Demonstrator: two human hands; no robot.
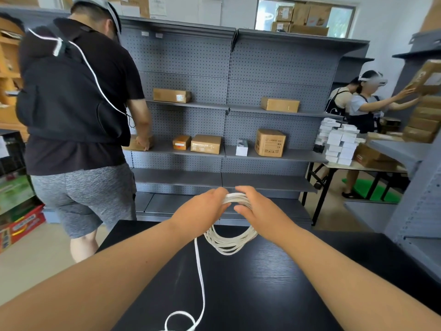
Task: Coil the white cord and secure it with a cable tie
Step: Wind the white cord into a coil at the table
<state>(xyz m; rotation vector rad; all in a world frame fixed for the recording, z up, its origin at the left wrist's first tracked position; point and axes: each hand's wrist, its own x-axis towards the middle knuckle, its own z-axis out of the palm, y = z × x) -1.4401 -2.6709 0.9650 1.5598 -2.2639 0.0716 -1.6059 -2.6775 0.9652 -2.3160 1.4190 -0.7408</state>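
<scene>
We find the white cord in the centre of the frame, gathered into a bundle of loops that hangs from both hands just above the black table. The left hand has its fingers curled round the top of the loops from the left side. The right hand closes over the same top arc from the right, its fingertips folded onto the strands. The two hands sit almost touching, so neither is plainly nearer the bundle. The plane of the coil hangs downward and towards us from that shared grip, its lower arc close over the table top. What the coming move turns on, we judge, is the loose tail. It leaves the coil on the left-hand side, runs straight down the frame towards the bottom edge, and ends in a small curl on the table at lower centre. Its long axis points back at us, under the left forearm, so that length is not yet wound in and the left hand lies closer to its line. We see no cable tie anywhere on the table. A person in a black shirt stands at the grey shelving in the upper left.
</scene>
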